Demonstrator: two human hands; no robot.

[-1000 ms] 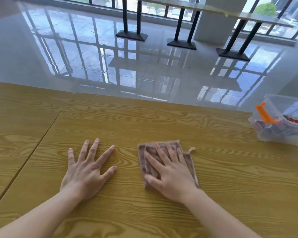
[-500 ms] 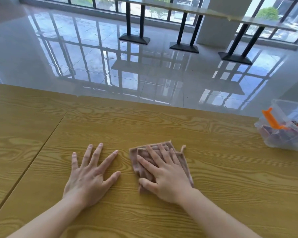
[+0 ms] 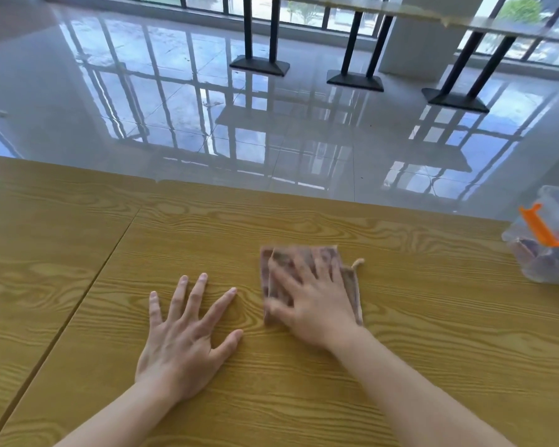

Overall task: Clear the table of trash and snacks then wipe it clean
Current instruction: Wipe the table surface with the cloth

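Observation:
My right hand (image 3: 317,304) lies flat with spread fingers on a folded brownish cloth (image 3: 352,288) and presses it onto the wooden table (image 3: 433,350). The cloth is motion-blurred, and a small loop sticks out at its right corner. My left hand (image 3: 181,343) rests palm down on the bare wood just left of the cloth, fingers apart, holding nothing. At the table's right edge stands a clear plastic container (image 3: 546,269) with an orange clip (image 3: 539,227) and dark items inside.
A seam (image 3: 78,301) runs diagonally across the tabletop left of my left hand. Beyond the table's far edge is glossy tiled floor (image 3: 271,124), with black table bases (image 3: 259,64) further back by the windows.
My right hand slid the cloth left toward my left hand, then pushed it forward, away from me. My left hand stayed flat on the wood.

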